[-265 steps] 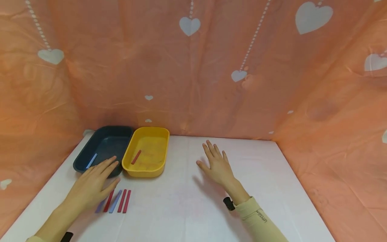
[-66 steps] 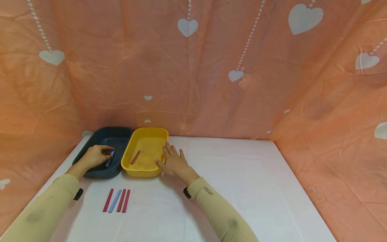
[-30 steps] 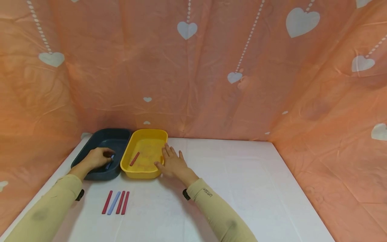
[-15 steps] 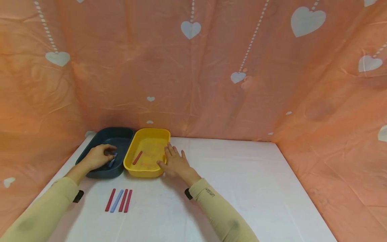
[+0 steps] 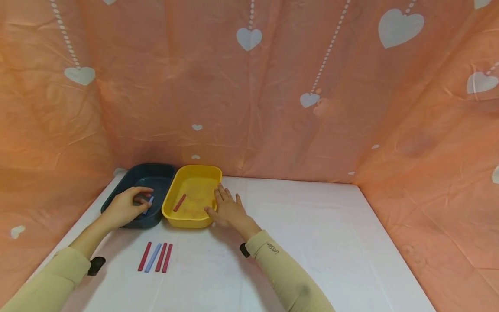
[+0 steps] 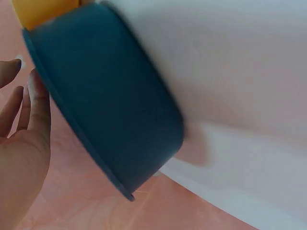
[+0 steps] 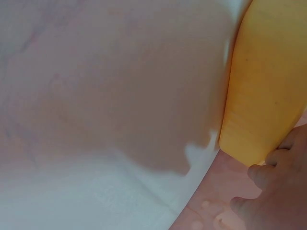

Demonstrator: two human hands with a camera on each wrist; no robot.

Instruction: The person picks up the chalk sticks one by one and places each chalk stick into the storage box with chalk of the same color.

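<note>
My left hand (image 5: 125,207) hovers over the dark blue tray (image 5: 134,223), thumb and fingers apart with nothing visible between them in the left wrist view. Just beyond its fingertips a small blue stick (image 5: 148,205) leans inside that tray. The hand covers the tray's left part. Against the right rim of the yellow tray (image 5: 191,224) lie the spread, straight fingers of my right hand (image 5: 230,211). One red stick (image 5: 179,203) lies in the yellow tray. On the table a row holds a red stick (image 5: 144,256), a blue stick (image 5: 153,258) and two more red sticks (image 5: 166,258).
Both trays stand side by side at the back left of a white table (image 5: 304,242). An orange curtain (image 5: 273,130) with pale hearts hangs round the back and sides.
Earlier a blue stick left the table row, and the left hand held it in the dark tray. Now those fingers have parted from it. The right hand moved left to the yellow tray.
</note>
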